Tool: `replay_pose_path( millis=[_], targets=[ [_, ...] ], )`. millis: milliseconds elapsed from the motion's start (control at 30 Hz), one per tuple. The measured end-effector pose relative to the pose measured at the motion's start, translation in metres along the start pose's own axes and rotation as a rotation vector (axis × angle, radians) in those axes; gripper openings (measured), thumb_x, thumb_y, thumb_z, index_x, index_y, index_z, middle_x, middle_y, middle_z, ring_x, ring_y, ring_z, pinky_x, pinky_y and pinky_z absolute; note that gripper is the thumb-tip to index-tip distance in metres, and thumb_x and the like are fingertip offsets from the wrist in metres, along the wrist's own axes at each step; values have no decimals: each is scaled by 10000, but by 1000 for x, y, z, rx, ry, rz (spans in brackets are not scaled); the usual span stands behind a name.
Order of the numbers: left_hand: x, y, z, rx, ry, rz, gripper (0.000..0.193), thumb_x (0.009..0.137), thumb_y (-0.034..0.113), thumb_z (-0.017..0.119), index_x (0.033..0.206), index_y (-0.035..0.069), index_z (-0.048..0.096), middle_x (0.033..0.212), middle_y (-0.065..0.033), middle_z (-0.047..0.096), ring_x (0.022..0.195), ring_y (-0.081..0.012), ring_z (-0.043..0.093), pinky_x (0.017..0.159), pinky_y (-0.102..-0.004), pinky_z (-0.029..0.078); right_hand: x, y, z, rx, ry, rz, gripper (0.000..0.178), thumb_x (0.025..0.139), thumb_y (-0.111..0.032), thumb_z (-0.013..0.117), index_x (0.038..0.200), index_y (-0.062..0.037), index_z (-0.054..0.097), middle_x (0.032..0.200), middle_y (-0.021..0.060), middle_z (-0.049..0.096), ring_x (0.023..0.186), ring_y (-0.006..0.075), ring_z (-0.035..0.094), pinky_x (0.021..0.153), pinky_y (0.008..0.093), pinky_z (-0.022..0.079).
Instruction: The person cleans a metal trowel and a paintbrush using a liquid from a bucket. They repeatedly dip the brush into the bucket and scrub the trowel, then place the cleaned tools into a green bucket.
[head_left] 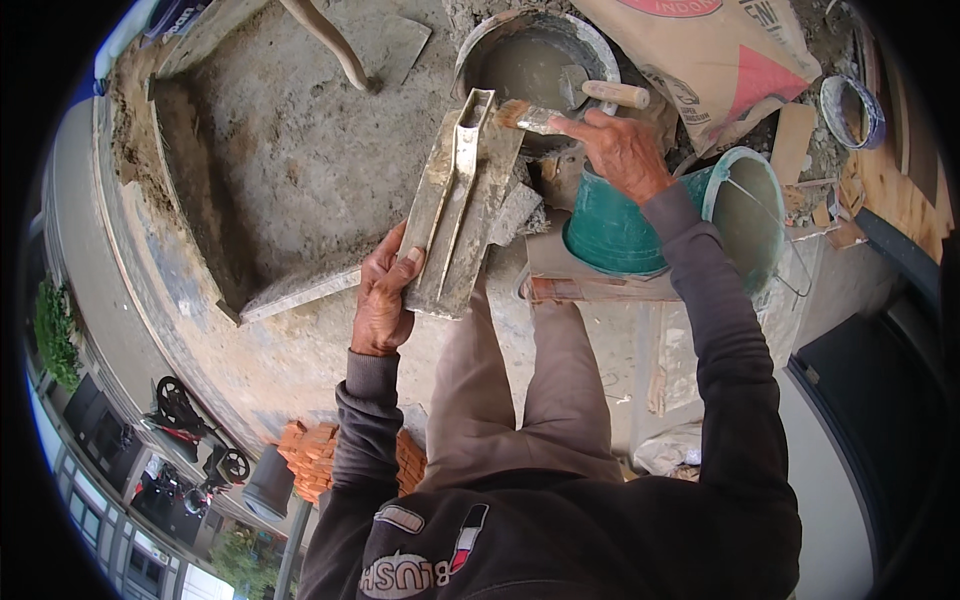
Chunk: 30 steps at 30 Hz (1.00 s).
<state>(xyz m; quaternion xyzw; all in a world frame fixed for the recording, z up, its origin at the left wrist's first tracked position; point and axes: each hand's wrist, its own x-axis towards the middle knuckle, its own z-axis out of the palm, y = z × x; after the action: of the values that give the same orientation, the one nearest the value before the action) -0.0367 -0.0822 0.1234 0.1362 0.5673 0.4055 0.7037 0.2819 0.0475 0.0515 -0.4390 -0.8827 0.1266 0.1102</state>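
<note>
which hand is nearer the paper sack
Right. The right hand, holding a brush, is just below and left of the sack in the picture; the left hand, on the board, is much farther down-left.

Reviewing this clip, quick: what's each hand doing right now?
Left hand: closed on the lower edge of a cement-smeared board with a raised strip.
Right hand: closed, holding a paintbrush.

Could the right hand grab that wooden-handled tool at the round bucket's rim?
Probably yes: the tool's wooden handle lies close beyond the right hand, with nothing visible between. But that hand holds a brush, so it would likely need freeing first.
</note>
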Motion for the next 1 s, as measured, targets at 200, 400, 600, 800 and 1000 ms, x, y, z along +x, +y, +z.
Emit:
replay_pose_path(
  millis=[200, 400, 600, 800, 1000],
  targets=[
    [0, -13, -18, -81, -5, -3, 633, 882, 86, 637, 1449, -82, 411, 1274, -145, 634, 1061, -178, 660, 915, -285, 543, -21, -52, -6, 165, -4, -44, 454, 838, -43, 633, 1233, -258, 693, 798, 50, 565, 651, 241, 640, 568, 386, 539],
    [-7, -11, -8, -5, 22, -12, 666, 869, 101, 649, 1457, -86, 398, 1309, -146, 613, 1122, -180, 633, 955, -303, 530, -14, -15, 4, 54, -12, 113, 474, 830, -39, 641, 1250, -254, 685, 826, 61, 586, 665, 254, 646, 565, 385, 538],
    [-5, -22, -27, -109, 4, 7, 669, 877, 113, 672, 1464, -64, 402, 1317, -138, 612, 1149, -187, 625, 988, -327, 519, -23, -53, 3, 195, 35, 125, 457, 842, -45, 636, 1258, -230, 683, 807, 81, 581, 685, 287, 644, 598, 402, 545],
    [-9, -29, -42, -156, 24, 6, 692, 881, 137, 708, 1466, -56, 394, 1317, -147, 612, 1123, -200, 647, 972, -341, 538, -8, 5, 39, 326, 41, 433, 393, 868, -46, 561, 1217, -159, 701, 906, 182, 683, 797, 383, 667, 720, 473, 538],
    [0, -26, -42, -154, 112, 32, 702, 871, 132, 706, 1454, -88, 383, 1296, -166, 614, 1120, -220, 649, 963, -334, 543, 35, 17, 93, 171, -50, 469, 284, 881, -65, 540, 1114, -85, 700, 949, 240, 689, 889, 405, 676, 795, 486, 535]
  ],
)
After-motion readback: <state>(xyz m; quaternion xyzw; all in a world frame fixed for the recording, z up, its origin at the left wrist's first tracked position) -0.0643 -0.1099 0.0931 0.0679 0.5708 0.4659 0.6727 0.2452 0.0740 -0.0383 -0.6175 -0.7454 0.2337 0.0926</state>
